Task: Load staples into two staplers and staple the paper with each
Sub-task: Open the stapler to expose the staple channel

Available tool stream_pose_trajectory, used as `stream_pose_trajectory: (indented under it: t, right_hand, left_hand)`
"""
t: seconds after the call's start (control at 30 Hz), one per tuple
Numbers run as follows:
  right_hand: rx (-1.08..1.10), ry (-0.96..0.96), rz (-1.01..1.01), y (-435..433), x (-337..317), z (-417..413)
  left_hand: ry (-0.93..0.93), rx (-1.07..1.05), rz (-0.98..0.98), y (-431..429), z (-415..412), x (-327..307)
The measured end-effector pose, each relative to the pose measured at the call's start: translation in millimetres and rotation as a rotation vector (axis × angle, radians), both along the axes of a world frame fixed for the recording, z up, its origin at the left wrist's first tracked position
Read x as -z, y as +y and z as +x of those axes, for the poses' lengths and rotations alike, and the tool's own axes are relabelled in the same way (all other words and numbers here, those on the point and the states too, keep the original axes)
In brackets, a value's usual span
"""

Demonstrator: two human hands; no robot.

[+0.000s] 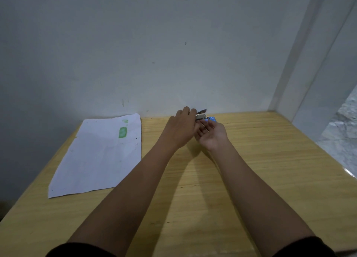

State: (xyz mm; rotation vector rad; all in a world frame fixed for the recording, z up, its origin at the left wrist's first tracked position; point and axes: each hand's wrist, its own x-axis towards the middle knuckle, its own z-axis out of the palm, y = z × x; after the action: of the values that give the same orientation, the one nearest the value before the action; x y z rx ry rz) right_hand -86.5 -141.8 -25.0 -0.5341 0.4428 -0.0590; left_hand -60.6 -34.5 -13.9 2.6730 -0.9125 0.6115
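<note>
My left hand grips a small metal stapler near the back of the wooden table; its dark top arm is swung up. My right hand is palm up just beside it, fingers pinching a thin strip of staples under the stapler. A small blue staple box lies on the table right behind my right hand. A white sheet of paper with a green mark lies flat on the left part of the table. Only one stapler shows in this view.
A pale wall stands straight behind the table, close to my hands. A white frame and a marbled floor lie off the table's right edge. The table's left edge runs along the paper.
</note>
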Motion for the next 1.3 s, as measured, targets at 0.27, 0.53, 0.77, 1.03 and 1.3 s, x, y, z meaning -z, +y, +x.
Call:
stream_pose_trajectory:
  t: [0.27, 0.53, 0.77, 1.03, 1.3]
  right_hand:
    - [0.072, 0.01, 0.231, 4, 3, 2]
    - [0.052, 0.059, -0.007, -5, 4, 5]
    - [-0.059, 0.204, -1.382, -24, 7, 5]
    - [-0.169, -0.05, -1.967, -24, 41, -14]
    - [-0.12, -0.214, -1.982, -23, 52, -16]
  left_hand:
    - [-0.315, 0.098, 0.27, 4, 4, 6]
    - [-0.16, 0.123, -0.015, 10, 4, -14]
    - [0.162, 0.032, -0.372, 19, 18, 2]
    - [0.63, -0.304, -0.745, 17, 48, 24]
    - [0.572, -0.382, -0.652, 15, 38, 45]
